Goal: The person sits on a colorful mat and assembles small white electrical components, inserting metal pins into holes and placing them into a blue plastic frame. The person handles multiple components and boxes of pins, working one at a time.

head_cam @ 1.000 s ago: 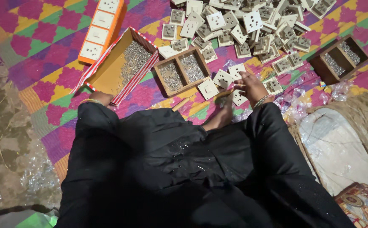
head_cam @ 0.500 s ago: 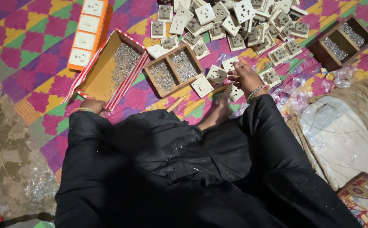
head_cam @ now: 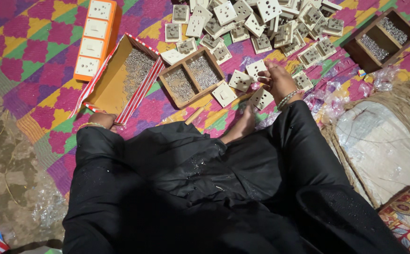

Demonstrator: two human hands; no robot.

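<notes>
Two hands in view: my right hand [head_cam: 277,81] rests fingers-down among the white socket plates [head_cam: 261,98], seemingly closing on one just below it. My left hand [head_cam: 102,120], grip hidden, touches the red-edged screw box [head_cam: 108,82], well apart.

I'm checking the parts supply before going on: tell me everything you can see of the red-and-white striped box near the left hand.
The striped box is an open, shallow cardboard tray, red-and-white striped outside and plain yellow-brown inside. It lies tilted on the patterned mat, its long side running diagonally. A heap of small silvery screws fills its upper right part; the rest is bare. The left hand rests at its lower corner. An orange holder of white switch plates lies just above it.
</notes>
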